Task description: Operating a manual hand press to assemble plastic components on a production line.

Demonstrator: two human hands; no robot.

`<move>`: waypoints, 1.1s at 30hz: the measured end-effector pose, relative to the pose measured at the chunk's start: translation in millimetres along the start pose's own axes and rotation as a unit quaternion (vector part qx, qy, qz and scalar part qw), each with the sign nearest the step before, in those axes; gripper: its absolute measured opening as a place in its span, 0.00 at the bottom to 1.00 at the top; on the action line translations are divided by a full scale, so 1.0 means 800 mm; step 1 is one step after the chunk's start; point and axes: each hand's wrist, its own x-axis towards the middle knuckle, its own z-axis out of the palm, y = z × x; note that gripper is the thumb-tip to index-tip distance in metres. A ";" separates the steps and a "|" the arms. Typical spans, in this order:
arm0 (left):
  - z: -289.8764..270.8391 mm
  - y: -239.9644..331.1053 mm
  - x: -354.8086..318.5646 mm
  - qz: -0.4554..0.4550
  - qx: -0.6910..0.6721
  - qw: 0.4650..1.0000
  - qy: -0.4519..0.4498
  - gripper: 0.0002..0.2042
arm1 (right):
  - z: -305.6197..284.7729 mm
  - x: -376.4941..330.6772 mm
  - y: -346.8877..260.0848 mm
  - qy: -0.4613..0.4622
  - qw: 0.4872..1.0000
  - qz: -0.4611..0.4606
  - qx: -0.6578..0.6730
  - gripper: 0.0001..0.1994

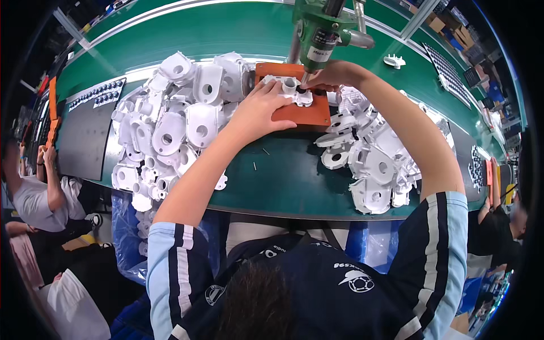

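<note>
My left hand (263, 110) lies over a white plastic housing (305, 98), fingers stretched along its left side and thumb spread on the orange-brown fixture plate (313, 116). The housing sits on that plate, under the green bench press (318, 42). At the press's tip, my right hand (335, 75) reaches in from the right with its fingers closed together beside the housing. Whatever those fingers hold, if anything, is hidden. Two thin metal pins, one of them a loose pin (255, 166), lie on the green bench nearer to me.
White housings pile up on the left (170, 133) and right (377, 167) of the fixture. A blue-lined bin (127, 243) stands below the bench's left edge. Trays of small dark parts (447, 73) lie farther out. Other people sit at both sides.
</note>
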 end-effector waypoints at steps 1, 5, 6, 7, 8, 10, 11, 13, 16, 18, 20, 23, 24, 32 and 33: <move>0.000 0.000 0.000 0.005 0.001 1.000 0.009 0.25 | 0.000 0.000 0.001 0.010 1.000 0.001 -0.002 0.18; 0.002 -0.001 -0.001 -0.002 0.006 1.000 0.011 0.25 | -0.006 0.002 0.012 0.002 0.999 -0.014 0.041 0.15; 0.002 -0.001 -0.001 -0.001 0.001 1.000 0.009 0.25 | -0.010 0.002 0.019 -0.044 0.993 -0.045 0.101 0.13; 0.003 -0.002 -0.001 -0.003 0.004 1.000 0.015 0.25 | -0.018 0.003 0.027 -0.014 0.995 -0.038 0.091 0.13; 0.003 -0.002 -0.002 0.013 0.011 0.999 0.030 0.24 | -0.031 0.005 0.035 -0.029 0.993 -0.006 0.116 0.11; 0.004 -0.003 -0.002 0.027 0.019 0.998 0.044 0.24 | -0.063 0.004 0.059 0.031 0.993 0.046 0.105 0.08; 0.004 -0.003 -0.002 0.029 0.019 0.998 0.046 0.24 | -0.084 0.000 0.074 0.098 0.991 0.053 0.069 0.07; 0.005 -0.004 -0.002 0.031 0.021 0.998 0.050 0.24 | -0.127 -0.006 0.099 0.254 0.951 -0.034 0.174 0.06; 0.006 -0.003 -0.002 0.041 0.044 0.997 0.050 0.23 | -0.197 0.028 0.076 0.263 0.807 -0.149 0.507 0.08; 0.006 -0.002 -0.002 0.039 0.055 0.996 0.052 0.23 | -0.239 0.047 0.032 0.231 0.788 -0.268 0.504 0.12; 0.007 -0.001 -0.002 0.044 0.073 0.996 0.040 0.23 | -0.263 0.049 -0.016 0.233 0.787 -0.311 0.479 0.12; 0.008 0.002 -0.003 0.037 0.084 0.995 0.046 0.23 | -0.255 0.020 -0.072 0.259 0.835 -0.314 0.371 0.12; 0.009 0.002 -0.003 0.040 0.087 0.994 0.057 0.23 | -0.239 0.000 -0.082 0.267 0.860 -0.305 0.310 0.12; 0.008 -0.002 -0.001 0.066 0.105 0.991 0.047 0.23 | -0.038 -0.256 -0.090 -0.057 0.885 -0.300 -0.352 0.17; 0.007 -0.001 -0.001 0.064 0.107 0.991 0.047 0.23 | -0.013 -0.270 -0.090 -0.099 0.860 -0.283 -0.413 0.18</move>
